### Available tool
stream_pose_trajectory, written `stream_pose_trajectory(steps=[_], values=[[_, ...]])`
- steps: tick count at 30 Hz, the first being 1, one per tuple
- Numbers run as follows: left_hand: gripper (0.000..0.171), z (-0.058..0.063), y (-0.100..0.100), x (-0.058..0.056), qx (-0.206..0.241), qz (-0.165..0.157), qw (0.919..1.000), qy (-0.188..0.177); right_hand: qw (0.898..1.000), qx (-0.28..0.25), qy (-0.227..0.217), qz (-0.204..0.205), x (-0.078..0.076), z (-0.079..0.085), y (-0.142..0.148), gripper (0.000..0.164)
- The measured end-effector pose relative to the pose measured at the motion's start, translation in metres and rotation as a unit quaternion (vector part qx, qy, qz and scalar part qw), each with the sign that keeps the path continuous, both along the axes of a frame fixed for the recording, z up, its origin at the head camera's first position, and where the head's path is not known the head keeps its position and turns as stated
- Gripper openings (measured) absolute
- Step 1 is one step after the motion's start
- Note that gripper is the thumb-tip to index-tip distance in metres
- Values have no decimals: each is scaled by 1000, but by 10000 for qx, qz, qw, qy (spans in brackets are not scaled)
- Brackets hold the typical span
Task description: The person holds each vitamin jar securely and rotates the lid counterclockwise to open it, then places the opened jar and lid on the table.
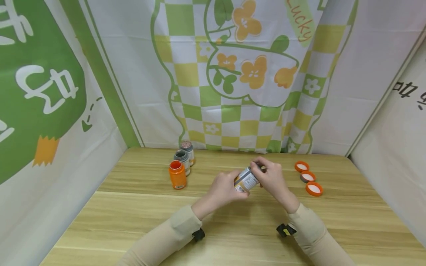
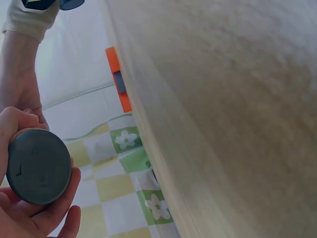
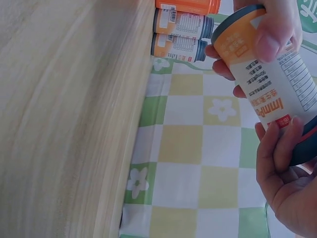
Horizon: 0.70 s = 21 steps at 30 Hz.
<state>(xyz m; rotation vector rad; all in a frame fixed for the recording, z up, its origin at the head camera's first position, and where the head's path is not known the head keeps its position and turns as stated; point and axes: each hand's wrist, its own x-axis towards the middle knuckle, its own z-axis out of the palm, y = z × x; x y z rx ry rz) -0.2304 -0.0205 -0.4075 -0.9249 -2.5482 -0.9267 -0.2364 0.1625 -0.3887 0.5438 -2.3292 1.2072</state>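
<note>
A supplement bottle (image 1: 245,180) with a white and orange label and a dark grey base (image 2: 39,167) is held tilted above the middle of the table. My left hand (image 1: 225,187) grips its body near the base, thumb along the label. At the other end, my right hand (image 1: 273,178) curls its fingers round the dark top (image 3: 306,148), where a thin red line shows. The right palm hides part of that end. In the right wrist view the label (image 3: 272,89) is largely visible between the two hands.
Left of the hands stand an orange open bottle (image 1: 178,178), a grey open one (image 1: 182,159) and a third (image 1: 188,149) behind, in a row. To the right, several lids lie white side up: orange (image 1: 301,166), grey-rimmed (image 1: 307,177), orange (image 1: 314,189). A patterned curtain (image 1: 229,122) hangs behind the table.
</note>
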Motion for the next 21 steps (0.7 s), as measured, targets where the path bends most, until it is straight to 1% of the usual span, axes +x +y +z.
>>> stream_pose_trajectory(steps=[4, 8, 10, 15, 18, 21], values=[[50, 2, -3, -2, 172, -93, 9985, -519, 9998, 14, 77, 162, -1, -1, 0, 12], [45, 6, -6, -6, 315, -157, 9938, -1052, 9991, 10, 142, 391, -3, -1, 1, 12], [44, 8, -8, -8, 372, -223, 9913, -1242, 9984, 11, 194, 529, -4, -1, 1, 12], [43, 12, -12, -9, 402, -345, 9859, -1585, 9957, 65, 384, 845, -6, -2, 3, 11], [40, 12, -14, -10, 444, -437, 9805, -1864, 9932, 212, 545, 1005, -7, -3, 5, 11], [35, 12, -16, -10, 415, -535, 9747, -2129, 9889, 420, 821, 1169, -9, -6, 8, 12]])
